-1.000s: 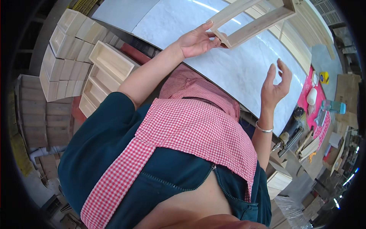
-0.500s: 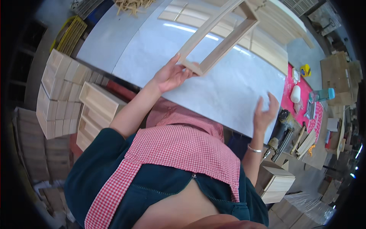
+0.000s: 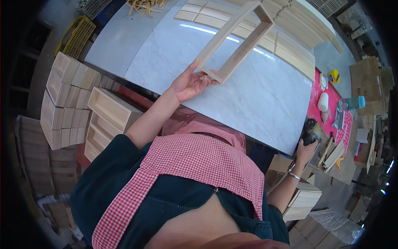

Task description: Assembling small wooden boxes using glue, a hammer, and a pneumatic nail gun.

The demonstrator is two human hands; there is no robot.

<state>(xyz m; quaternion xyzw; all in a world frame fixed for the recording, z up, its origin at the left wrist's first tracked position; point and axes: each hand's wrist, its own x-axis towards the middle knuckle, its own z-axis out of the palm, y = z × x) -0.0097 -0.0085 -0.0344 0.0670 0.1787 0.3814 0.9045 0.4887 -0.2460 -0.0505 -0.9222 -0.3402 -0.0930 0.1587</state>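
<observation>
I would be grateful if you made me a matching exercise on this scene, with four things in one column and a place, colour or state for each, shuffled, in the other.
Column one
1. Wooden frame
2. Right hand
3. Apron
4. Crate

Column two
A. Yellow, beyond the left end of the table
B. Red-and-white checks
C. Held at one end by the left hand
D. At the dark tool by the table's right edge

Right pairs: 1-C, 2-D, 3-B, 4-A
</observation>
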